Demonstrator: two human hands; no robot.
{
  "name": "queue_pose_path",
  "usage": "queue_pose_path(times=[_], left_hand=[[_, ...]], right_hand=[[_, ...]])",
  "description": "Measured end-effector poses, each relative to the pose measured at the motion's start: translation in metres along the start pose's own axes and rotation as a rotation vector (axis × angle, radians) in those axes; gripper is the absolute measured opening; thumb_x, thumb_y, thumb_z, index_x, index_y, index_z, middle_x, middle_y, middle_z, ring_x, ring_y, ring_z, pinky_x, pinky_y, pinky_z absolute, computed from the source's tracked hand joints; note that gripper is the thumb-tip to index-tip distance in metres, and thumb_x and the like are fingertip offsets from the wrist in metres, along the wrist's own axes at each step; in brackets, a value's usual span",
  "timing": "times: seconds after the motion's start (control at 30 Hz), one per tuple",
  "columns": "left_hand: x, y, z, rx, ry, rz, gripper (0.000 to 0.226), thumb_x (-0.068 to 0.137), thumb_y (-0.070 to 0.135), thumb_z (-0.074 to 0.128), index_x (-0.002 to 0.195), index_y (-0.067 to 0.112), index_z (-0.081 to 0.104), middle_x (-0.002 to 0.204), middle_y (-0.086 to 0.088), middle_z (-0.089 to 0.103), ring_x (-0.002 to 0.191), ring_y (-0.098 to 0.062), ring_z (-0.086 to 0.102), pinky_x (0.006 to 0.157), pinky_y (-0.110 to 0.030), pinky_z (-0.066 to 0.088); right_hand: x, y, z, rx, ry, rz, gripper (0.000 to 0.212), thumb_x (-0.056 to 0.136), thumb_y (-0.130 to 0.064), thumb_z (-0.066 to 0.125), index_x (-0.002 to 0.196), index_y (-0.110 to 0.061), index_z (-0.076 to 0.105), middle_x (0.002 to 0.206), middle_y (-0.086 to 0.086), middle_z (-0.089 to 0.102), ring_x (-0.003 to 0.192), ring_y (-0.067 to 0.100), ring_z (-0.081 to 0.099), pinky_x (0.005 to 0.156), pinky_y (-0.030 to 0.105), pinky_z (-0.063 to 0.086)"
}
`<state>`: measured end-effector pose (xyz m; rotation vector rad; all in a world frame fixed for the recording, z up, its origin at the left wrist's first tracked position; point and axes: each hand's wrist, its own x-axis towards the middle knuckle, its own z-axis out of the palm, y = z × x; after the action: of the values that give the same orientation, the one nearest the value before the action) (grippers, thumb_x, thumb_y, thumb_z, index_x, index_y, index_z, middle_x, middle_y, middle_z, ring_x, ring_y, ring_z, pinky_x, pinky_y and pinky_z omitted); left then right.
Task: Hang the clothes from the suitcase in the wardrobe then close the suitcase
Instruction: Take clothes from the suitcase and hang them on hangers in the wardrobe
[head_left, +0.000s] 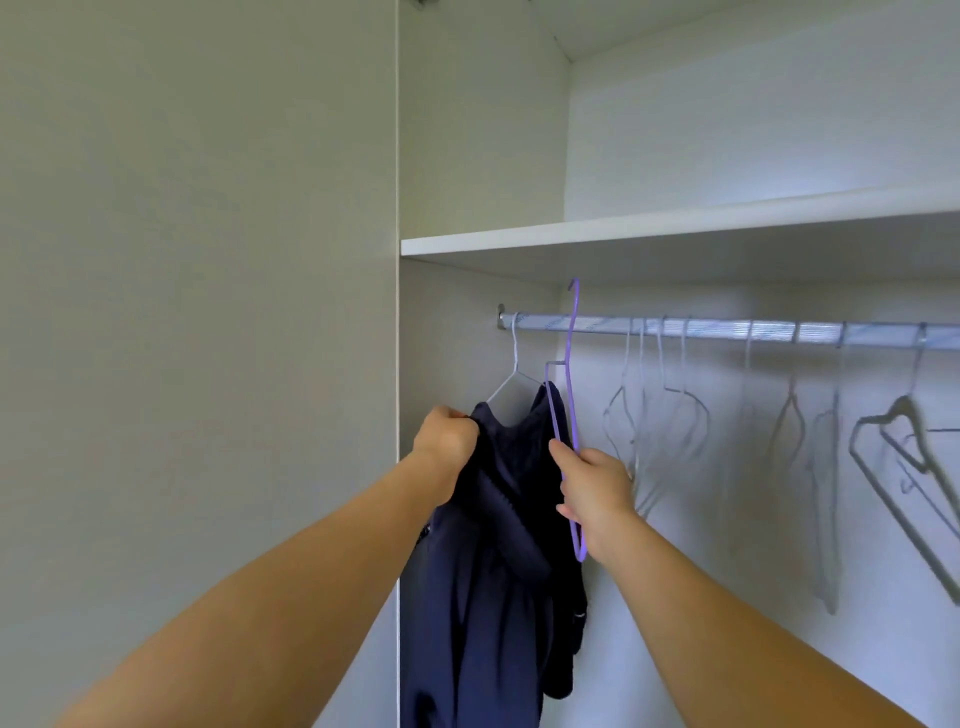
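Head view: left hand (447, 441) clenches the navy garment (483, 571) below the rail (727, 330), far left, right hand (592, 488) pinches the purple hanger (570, 415) (hook not yet seated); half-threaded fabric could slide off

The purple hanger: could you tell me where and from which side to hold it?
Grip the purple hanger by its lower wire from the right, as the right hand does: the navy garment covers its left side, and the upright hook must stay free for the rail.
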<state>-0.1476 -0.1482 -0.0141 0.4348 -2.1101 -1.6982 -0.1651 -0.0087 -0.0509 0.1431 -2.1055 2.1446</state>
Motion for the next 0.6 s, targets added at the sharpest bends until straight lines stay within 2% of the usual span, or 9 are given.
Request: queue_pose_path(times=[0.13,0.27,0.33,0.4,0.47,0.5,0.53,0.57,0.6], left_hand=[[-0.051,0.0,0.0,-0.046,0.072,0.065,0.018,0.092,0.006,0.041,0.106,0.014,0.049,0.1,-0.007,0.052,0.082,-0.021,0.049,0.071,-0.029,0.042],[-0.093,0.015,-0.003,0.022,0.027,0.155,0.052,0.091,0.0,0.033,0.138,0.024,0.035,0.101,-0.016,0.056,0.062,-0.017,0.044,0.053,-0.025,0.036],[-0.104,0.027,-0.005,0.075,0.019,0.204,0.063,0.09,-0.002,0.031,0.143,0.031,0.029,0.121,-0.023,0.051,0.057,-0.016,0.042,0.049,-0.022,0.036],[-0.114,0.038,-0.006,0.154,-0.001,0.206,0.067,0.089,-0.004,0.03,0.144,0.033,0.029,0.118,-0.024,0.05,0.055,-0.016,0.04,0.045,-0.019,0.035],[-0.126,0.045,-0.003,0.243,-0.044,0.219,0.057,0.088,-0.005,0.03,0.132,0.024,0.049,0.113,-0.022,0.055,0.062,-0.018,0.045,0.05,-0.019,0.039],[-0.13,0.047,-0.001,0.29,-0.063,0.231,0.048,0.087,-0.006,0.03,0.113,0.018,0.062,0.107,-0.018,0.058,0.067,-0.019,0.047,0.055,-0.02,0.04],[-0.137,0.049,0.001,0.338,-0.077,0.241,0.043,0.087,-0.007,0.03,0.092,0.016,0.066,0.099,-0.015,0.059,0.069,-0.019,0.047,0.057,-0.021,0.039],[-0.142,0.049,0.002,0.389,-0.089,0.25,0.042,0.086,-0.008,0.03,0.08,0.015,0.065,0.095,-0.011,0.058,0.068,-0.017,0.046,0.056,-0.02,0.038],[-0.148,0.049,0.003,0.442,-0.106,0.257,0.041,0.087,-0.008,0.03,0.079,0.014,0.064,0.094,-0.009,0.056,0.068,-0.016,0.045,0.056,-0.019,0.037]], right_hand=[[-0.053,0.007,-0.034,-0.069,-0.117,-0.027,0.045,0.087,-0.021,0.064,0.057,-0.017,0.03,0.046,-0.002,0.028,0.042,0.013,0.028,0.054,0.024,0.043],[-0.097,0.015,-0.079,-0.287,-0.232,-0.138,0.043,0.084,-0.018,0.068,0.051,-0.011,0.041,0.04,-0.003,0.038,0.037,0.007,0.037,0.047,0.015,0.036],[-0.112,0.015,-0.097,-0.42,-0.271,-0.197,0.039,0.082,-0.018,0.07,0.054,-0.009,0.045,0.046,0.001,0.042,0.038,0.004,0.039,0.046,0.012,0.035],[-0.123,0.012,-0.114,-0.516,-0.28,-0.241,0.037,0.082,-0.02,0.07,0.057,-0.008,0.046,0.054,0.008,0.041,0.044,0.008,0.038,0.047,0.014,0.033],[-0.133,0.005,-0.131,-0.598,-0.25,-0.282,0.04,0.083,-0.022,0.067,0.056,-0.009,0.041,0.057,0.01,0.039,0.048,0.013,0.034,0.047,0.018,0.029],[-0.136,0.002,-0.139,-0.639,-0.232,-0.312,0.044,0.084,-0.023,0.066,0.053,-0.011,0.036,0.056,0.008,0.037,0.05,0.015,0.032,0.049,0.021,0.028],[-0.139,0.0,-0.145,-0.683,-0.213,-0.334,0.049,0.084,-0.023,0.065,0.05,-0.014,0.031,0.052,0.005,0.033,0.051,0.015,0.029,0.049,0.022,0.026],[-0.142,-0.002,-0.152,-0.724,-0.19,-0.346,0.054,0.084,-0.024,0.064,0.048,-0.018,0.025,0.047,-0.001,0.028,0.049,0.014,0.026,0.048,0.022,0.023],[-0.144,-0.003,-0.156,-0.768,-0.165,-0.339,0.056,0.084,-0.025,0.064,0.047,-0.021,0.021,0.044,-0.005,0.022,0.048,0.013,0.022,0.047,0.022,0.02]])
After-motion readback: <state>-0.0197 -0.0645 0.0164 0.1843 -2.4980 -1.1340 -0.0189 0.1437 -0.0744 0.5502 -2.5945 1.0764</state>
